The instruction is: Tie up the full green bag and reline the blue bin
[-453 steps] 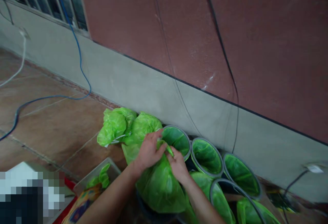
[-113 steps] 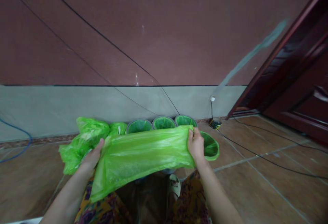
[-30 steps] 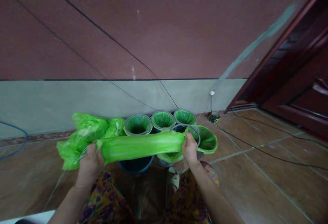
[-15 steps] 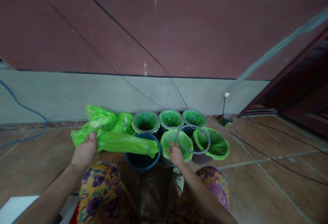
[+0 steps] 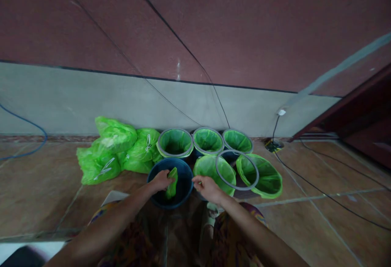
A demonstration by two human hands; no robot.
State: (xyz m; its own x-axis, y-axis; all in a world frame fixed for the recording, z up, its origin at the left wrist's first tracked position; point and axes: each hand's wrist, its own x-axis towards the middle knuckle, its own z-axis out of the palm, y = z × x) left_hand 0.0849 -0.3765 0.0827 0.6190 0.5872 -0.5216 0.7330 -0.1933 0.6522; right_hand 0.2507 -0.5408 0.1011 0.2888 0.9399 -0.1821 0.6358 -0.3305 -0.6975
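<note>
Green bag (image 5: 172,184) — in left hand (image 5: 161,180)

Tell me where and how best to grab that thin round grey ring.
Probably pinch the thin round grey ring at its near edge, with the right hand coming from the near side: that edge crosses the dark gap between the two front bins lined with light-green plastic, and nothing covers it.

Lime green against maroon wall (image 5: 244,27).
Held bag (image 5: 172,183), bundles (image 5: 111,143) and bin liners (image 5: 267,179) lime; ties (image 5: 105,170) white. Bin (image 5: 185,178) dark blue; loose ring (image 5: 257,172) grey. Wall's lower band (image 5: 122,100) pale grey, black stripe (image 5: 122,74) above. Floor tiles (image 5: 305,222) brown. Clothing (image 5: 232,240) purple-and-ochre patterned. Left cable (image 5: 46,136) blue.
</note>
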